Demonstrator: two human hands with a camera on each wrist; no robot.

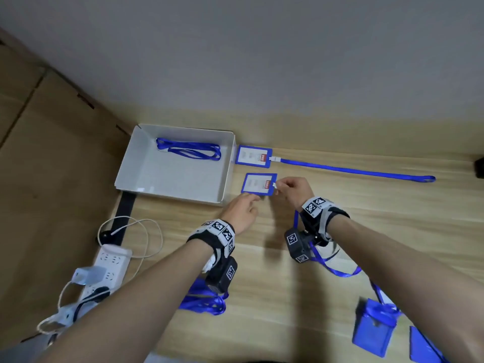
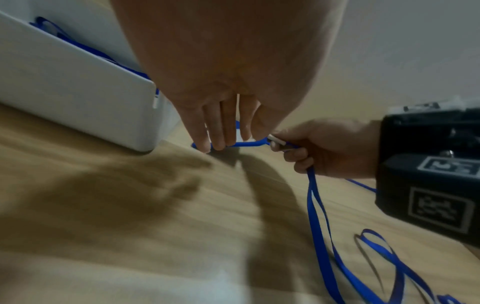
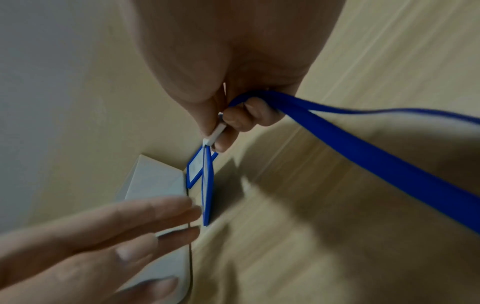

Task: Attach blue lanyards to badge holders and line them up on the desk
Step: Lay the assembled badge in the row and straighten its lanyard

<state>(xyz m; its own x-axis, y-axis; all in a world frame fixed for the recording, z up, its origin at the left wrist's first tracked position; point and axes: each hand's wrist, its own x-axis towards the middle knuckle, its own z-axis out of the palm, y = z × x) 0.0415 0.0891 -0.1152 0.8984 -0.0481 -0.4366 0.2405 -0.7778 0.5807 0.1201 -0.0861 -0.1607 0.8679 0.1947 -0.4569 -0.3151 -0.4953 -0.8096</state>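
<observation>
A blue badge holder lies flat on the wooden desk, right of the white box. My right hand pinches the white clip of a blue lanyard at the holder's right end. The strap trails back under my right wrist. My left hand lies with straight fingers touching the holder's near edge. In the right wrist view the clip sits between thumb and forefinger, just above the holder. Behind it, another holder has its lanyard stretched out to the right.
The open white box holds a coiled lanyard. A heap of lanyards lies under my left forearm. Loose blue holders sit at the near right. A power strip with cables lies left of the desk.
</observation>
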